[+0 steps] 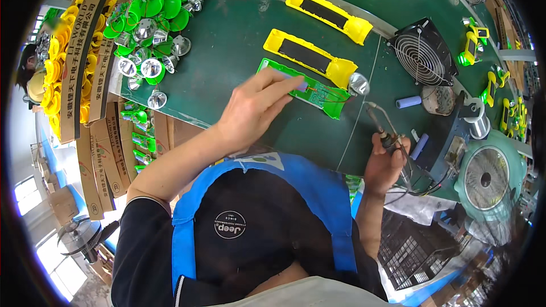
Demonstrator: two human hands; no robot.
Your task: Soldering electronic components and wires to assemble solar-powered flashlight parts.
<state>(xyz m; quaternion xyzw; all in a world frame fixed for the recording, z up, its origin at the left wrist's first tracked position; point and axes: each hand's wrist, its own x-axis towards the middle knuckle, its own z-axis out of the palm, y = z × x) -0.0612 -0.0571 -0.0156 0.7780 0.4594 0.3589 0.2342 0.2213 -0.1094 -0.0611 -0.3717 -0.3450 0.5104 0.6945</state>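
A green lamp housing (324,100) lies on the bench before me, with a green circuit board and thin wires showing in its right part. My left hand (253,105) reaches across its left part. The fingers are closed on a purple battery cell (300,84) in the housing and hide most of it. A silvery reflector cup (359,84) sits by the housing's right end. Lower right, my right hand (387,162) is wrapped round a soldering iron (389,138); its bent metal tip end points up toward the reflector, apart from the board.
Two yellow housings (348,69) (358,29) lie beyond the green one. Green parts with reflectors (151,31) pile up at left, beside boxed yellow parts (68,28). At right stand a black fan (421,57), a loose purple cell (408,102), a solder spool (479,127) and a green fan (486,179).
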